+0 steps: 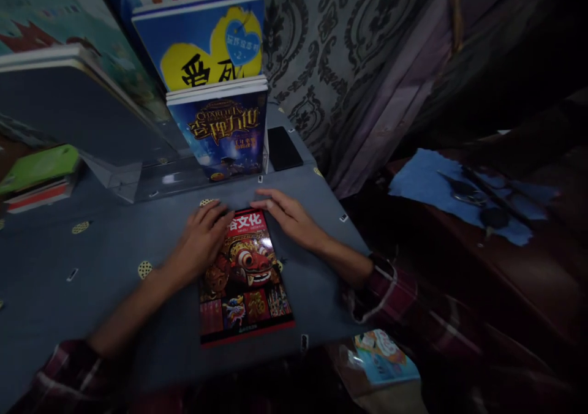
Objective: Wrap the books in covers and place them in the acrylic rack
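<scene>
A red and black book (250, 273) with a painted mask on its cover lies flat on the table. My left hand (202, 236) rests over its upper left part, fingers stretched out, covering some of the title. At the upper right corner is my right hand (289, 218), its fingers extended and its thumb by the top edge; whether it touches the book I cannot tell. Just beyond the hands, a dark blue book (225, 135) stands upright in a clear stand (154, 178).
Behind stand a blue and yellow book (202, 40) and a large picture book (46, 10). A black flat object (285, 147) lies beside the stand. Green-topped books (41, 172) sit at left. Right of the table, a blue cloth (432, 184) holds tools; below lies another book (383, 356).
</scene>
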